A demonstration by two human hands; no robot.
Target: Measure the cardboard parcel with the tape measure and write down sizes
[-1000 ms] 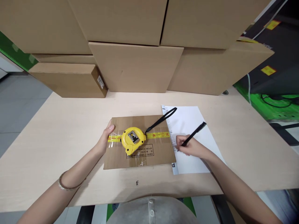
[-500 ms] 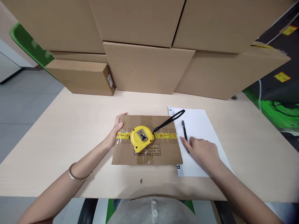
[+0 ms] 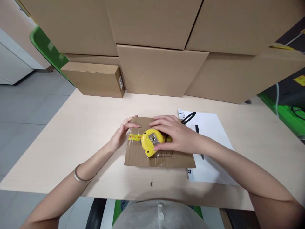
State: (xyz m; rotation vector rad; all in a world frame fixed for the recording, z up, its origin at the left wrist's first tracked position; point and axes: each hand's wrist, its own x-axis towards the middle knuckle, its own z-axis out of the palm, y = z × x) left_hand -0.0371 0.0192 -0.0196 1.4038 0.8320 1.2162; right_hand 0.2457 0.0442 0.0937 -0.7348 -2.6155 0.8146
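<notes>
A small taped cardboard box [image 3: 138,156] lies flat on the table in front of me. My left hand [image 3: 121,135] grips its left edge, with fingers over the top near the far corner. On the box rests a yellow tape measure [image 3: 146,140] with a metal clip and a black wrist strap [image 3: 189,117]. My right hand [image 3: 177,135] reaches over it from the right, fingers along its far side and thumb at its near side. That hand covers part of the strap and the printed label.
Right of the box, partly under it, lies white paper [image 3: 212,127] with a black pen [image 3: 196,128] on it, half hidden by my right forearm. Large cartons [image 3: 162,71] stand along the back. A closed box [image 3: 92,79] sits at the back left.
My right hand has moved left from beside the pen onto the tape measure. My left hand stays at the box's edge, its fingers now reaching further over the top. The view has shifted slightly left.
</notes>
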